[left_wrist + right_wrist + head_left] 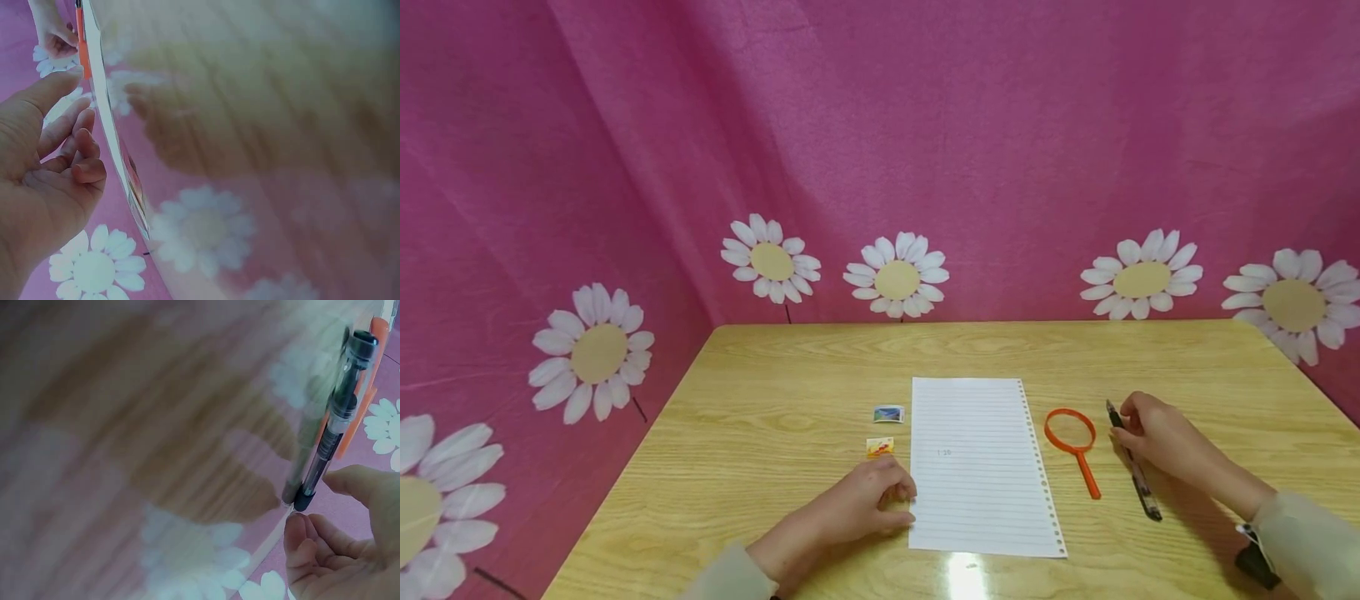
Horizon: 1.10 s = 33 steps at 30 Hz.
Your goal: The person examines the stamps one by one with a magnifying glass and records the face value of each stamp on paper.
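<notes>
While L hand [867, 498] curls loosely nr ppr [976, 475], R hand [1165, 437], half-spread, straddles pen [1139, 481].

The right hand [350, 556] reached in from the lower right corner, its thumb and forefinger parted around the near end of a pen [329, 444]. The thumb lay to one side of the dark tip, the forefinger just beside it on the other; whether either touched it could not be told. The pen had a clear barrel and a black far end, and slanted up and away along the table [94, 487], which filled most of the left in a blur, faintly mirroring the pen and pale flowers. Orange parts of a magnifying glass [357, 422] showed behind the pen. Beyond hung purple cloth [389, 378] with white flowers [378, 430].
</notes>
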Each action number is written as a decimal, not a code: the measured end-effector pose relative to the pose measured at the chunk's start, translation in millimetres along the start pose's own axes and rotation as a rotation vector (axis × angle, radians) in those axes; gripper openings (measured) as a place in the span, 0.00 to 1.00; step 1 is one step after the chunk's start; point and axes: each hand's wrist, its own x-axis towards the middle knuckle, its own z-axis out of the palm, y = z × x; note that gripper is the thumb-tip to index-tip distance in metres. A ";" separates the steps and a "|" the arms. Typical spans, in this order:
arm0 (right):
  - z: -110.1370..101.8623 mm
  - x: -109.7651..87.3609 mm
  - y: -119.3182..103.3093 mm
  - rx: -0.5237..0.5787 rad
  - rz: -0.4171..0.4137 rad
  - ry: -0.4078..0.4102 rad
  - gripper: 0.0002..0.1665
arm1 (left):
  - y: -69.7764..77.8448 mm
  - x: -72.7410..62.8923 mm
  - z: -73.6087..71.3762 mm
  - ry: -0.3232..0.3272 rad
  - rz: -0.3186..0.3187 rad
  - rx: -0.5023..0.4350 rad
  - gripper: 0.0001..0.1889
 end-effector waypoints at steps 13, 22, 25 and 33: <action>1.6 8.0 2.5 -0.014 0.023 -0.042 0.14 | 8.7 0.3 5.3 -0.065 -0.046 0.024 0.09; 5.1 10.4 3.6 -0.019 0.013 -0.031 0.15 | 8.1 -0.7 6.7 -0.094 -0.051 0.063 0.09; 5.4 9.9 2.9 -0.019 0.004 -0.025 0.16 | 8.9 -0.9 6.2 -0.094 -0.052 0.074 0.09; 2.9 5.6 0.8 0.042 -0.019 -0.003 0.18 | 10.4 -1.4 4.9 -0.100 -0.039 0.090 0.10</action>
